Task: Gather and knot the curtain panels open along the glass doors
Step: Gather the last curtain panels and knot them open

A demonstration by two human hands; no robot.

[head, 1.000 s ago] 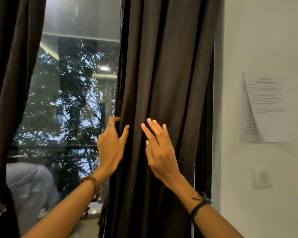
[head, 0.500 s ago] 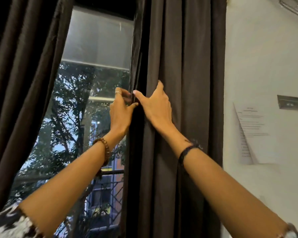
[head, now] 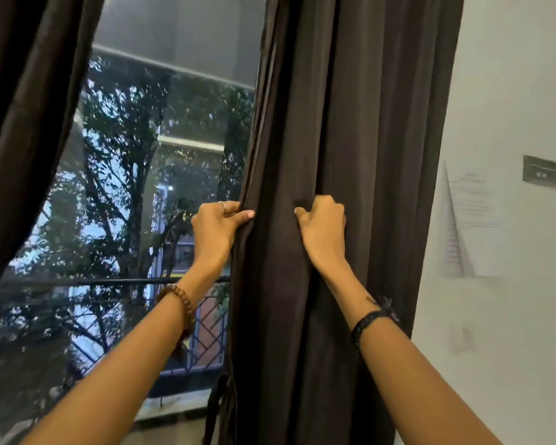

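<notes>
I have the right-hand curtain panel (head: 350,155) in front of me, hanging straight down, its long axis vertical from above the frame to below it, between the glass door (head: 161,187) and the white wall (head: 511,91). My left hand (head: 217,231) grips the panel's inner edge, the one against the glass, thumb across the front and fingers curled behind the hem. My right hand (head: 323,229) is fisted into a fold of the same panel just to the right, at the same height. The two hands are close together with a narrow band of cloth between them, so most of the fabric lies to the right of my right hand, toward the wall. I judge the gathering must run that way: the left hand carrying the edge rightward. The other panel (head: 29,123) hangs well apart, at far left.
</notes>
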